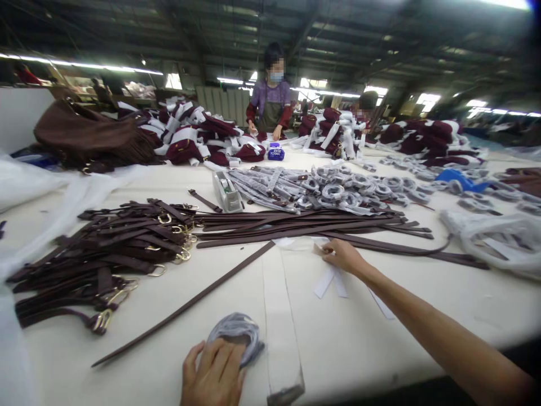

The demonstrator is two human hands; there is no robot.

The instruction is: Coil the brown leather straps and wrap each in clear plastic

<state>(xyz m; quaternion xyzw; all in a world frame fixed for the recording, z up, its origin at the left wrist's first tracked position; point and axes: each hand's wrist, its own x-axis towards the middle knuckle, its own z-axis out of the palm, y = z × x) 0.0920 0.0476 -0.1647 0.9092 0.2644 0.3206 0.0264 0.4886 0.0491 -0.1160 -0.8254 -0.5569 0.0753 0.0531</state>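
My left hand [215, 372] is at the near edge of the table, its fingers bent over a coiled strap [236, 324] in clear plastic wrap. The coil lies on the table, partly hidden under the fingers. Farther off, my right hand [340, 256] pinches a small pale slip of paper [318, 250] between thumb and fingertips. White paper strips [324, 282] lie just below that hand. Between my hands runs a long flat white strip [281, 321]. A single dark brown strap [186, 304] lies slantwise to the left of it.
Buckled brown straps [127, 237] are heaped at left, and long straps [296, 223] lie across the middle. Beyond them are a tape dispenser [228, 193] and plastic-wrapped coils [333, 190]. A co-worker [270, 104] stands across the table among maroon bags [183, 149]. A plastic bag [490, 239] lies right.
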